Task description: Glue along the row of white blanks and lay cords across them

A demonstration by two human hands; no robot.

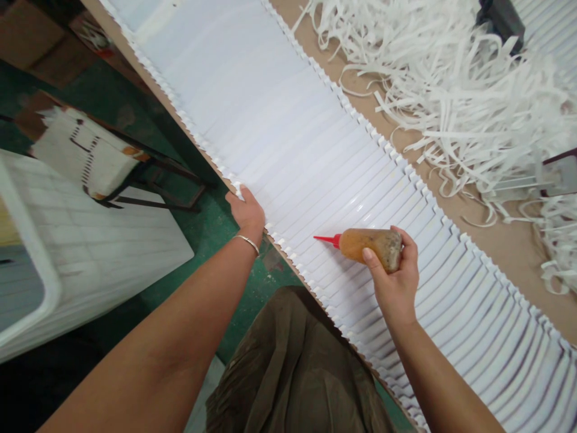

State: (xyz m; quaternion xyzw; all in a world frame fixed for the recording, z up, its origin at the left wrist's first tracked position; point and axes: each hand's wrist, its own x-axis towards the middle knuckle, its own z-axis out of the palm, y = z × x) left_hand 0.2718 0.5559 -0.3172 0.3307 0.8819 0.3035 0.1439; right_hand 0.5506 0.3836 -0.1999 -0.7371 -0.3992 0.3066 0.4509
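A long row of overlapping white sheets [279, 132] runs diagonally across a brown-topped table, with small tabs along both edges. In my right hand [396, 282] is a yellowish-brown glue bottle [367, 243], its base dirty and worn. The bottle lies nearly level above the sheets, its red nozzle pointing left. My left hand [247, 211] is at the near edge of the row, thumb and fingers closed around a small white tab [238, 190] of a sheet. Some of its fingers are hidden.
Tangled white paper strips [433, 90] cover the table's far side, with a black tool [502, 24] among them. To the left stand a stool [99, 156] with a padded white seat and a large white bin [112, 240] on the green floor.
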